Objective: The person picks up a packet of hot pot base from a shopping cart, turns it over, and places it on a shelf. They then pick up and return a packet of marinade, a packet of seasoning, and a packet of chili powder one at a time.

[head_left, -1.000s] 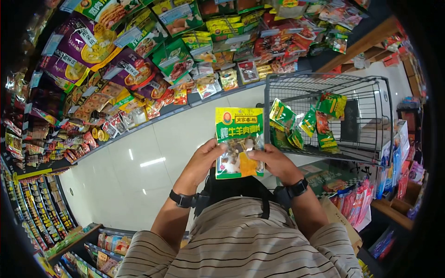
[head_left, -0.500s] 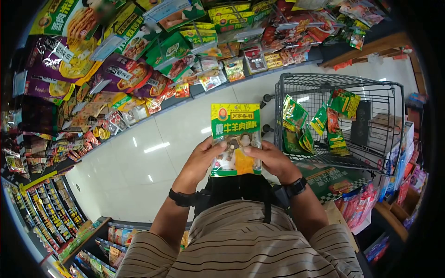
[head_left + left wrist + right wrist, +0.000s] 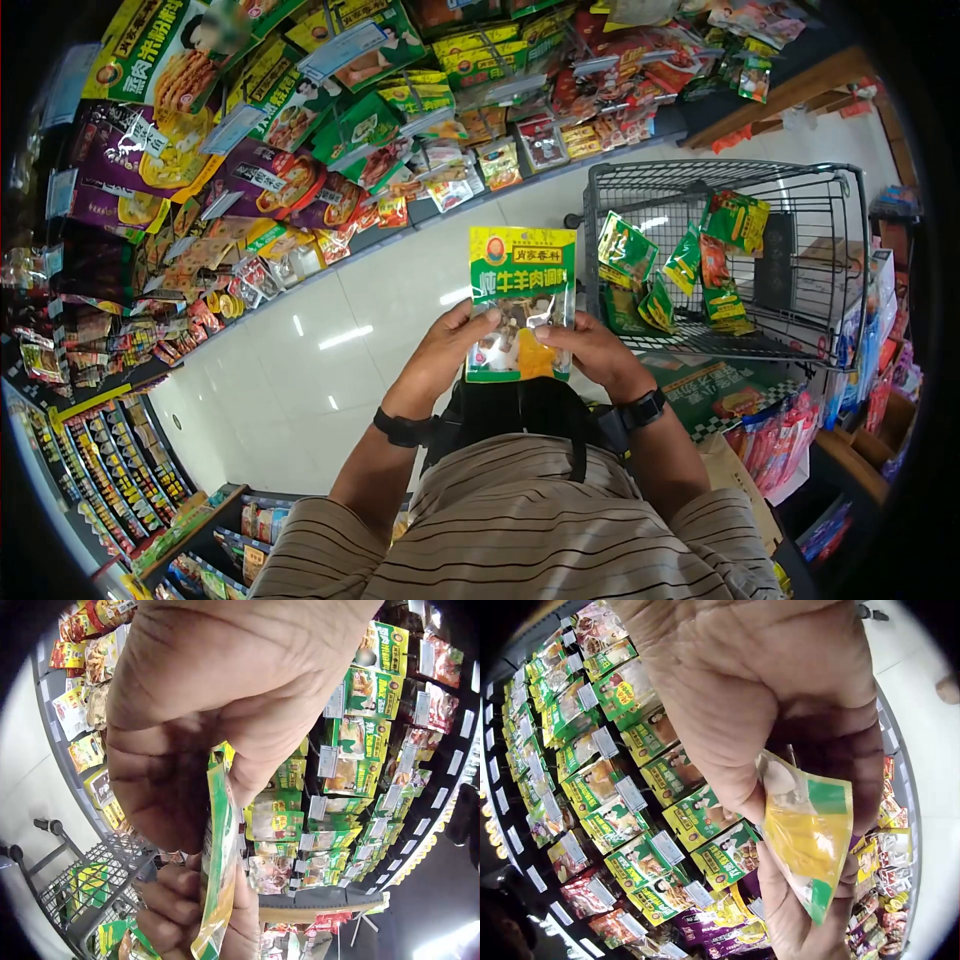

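Observation:
A flat green and yellow seasoning packet [image 3: 522,275] with a clear window, showing mixed spices and an orange sachet, is upright in front of the person's waist. The left hand [image 3: 444,345] grips its left edge, thumb on the front and fingers behind. At the opposite edge, the right hand [image 3: 603,352] pinches it the same way. The left wrist view shows the packet [image 3: 216,862] nearly edge-on between both hands. In the right wrist view, its lower corner with the orange sachet [image 3: 802,832] sticks out past the right hand [image 3: 780,697].
A grey wire shopping cart [image 3: 725,175] stands to the right, with several green and yellow packets [image 3: 735,222] inside. Across the front and left runs a shelf rack [image 3: 400,232] hung with packaged seasonings. Pale tiled floor [image 3: 290,370] lies between. Pink packages [image 3: 775,445] hang at right.
Both hands keep hold of the packet throughout. The head view has shifted slightly left and back, so the cart and shelves sit at somewhat different places in it. The packet stays upright before the waist.

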### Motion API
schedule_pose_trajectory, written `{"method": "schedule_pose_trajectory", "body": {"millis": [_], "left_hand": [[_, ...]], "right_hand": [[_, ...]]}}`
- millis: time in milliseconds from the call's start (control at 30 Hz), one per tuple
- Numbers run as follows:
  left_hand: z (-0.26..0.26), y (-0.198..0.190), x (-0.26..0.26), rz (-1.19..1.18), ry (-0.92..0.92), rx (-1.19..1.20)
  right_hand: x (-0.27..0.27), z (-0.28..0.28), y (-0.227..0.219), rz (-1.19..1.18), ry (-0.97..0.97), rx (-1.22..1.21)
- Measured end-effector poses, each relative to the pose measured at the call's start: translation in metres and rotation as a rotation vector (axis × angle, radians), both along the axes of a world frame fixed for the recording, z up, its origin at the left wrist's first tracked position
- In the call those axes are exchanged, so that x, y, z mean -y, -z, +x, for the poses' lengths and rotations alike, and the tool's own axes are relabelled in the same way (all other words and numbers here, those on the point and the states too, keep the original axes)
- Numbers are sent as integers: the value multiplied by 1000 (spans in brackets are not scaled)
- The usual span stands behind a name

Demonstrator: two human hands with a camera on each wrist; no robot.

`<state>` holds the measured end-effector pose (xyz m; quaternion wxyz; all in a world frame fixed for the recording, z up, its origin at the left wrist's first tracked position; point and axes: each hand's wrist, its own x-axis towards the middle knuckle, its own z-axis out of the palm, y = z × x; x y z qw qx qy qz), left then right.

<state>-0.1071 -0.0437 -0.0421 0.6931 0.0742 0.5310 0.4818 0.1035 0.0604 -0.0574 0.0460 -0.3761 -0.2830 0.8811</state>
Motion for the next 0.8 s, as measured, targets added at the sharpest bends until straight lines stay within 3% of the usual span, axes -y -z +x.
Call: {"method": "schedule_pose_trajectory", "body": {"millis": [433,800], "left_hand": [[27,-16,23,43,-29,6],[39,-23,46,101,-43,-34]], "right_hand": [[17,21,-22,166,-67,48],[38,33,-21,129,-41,-22]]}}
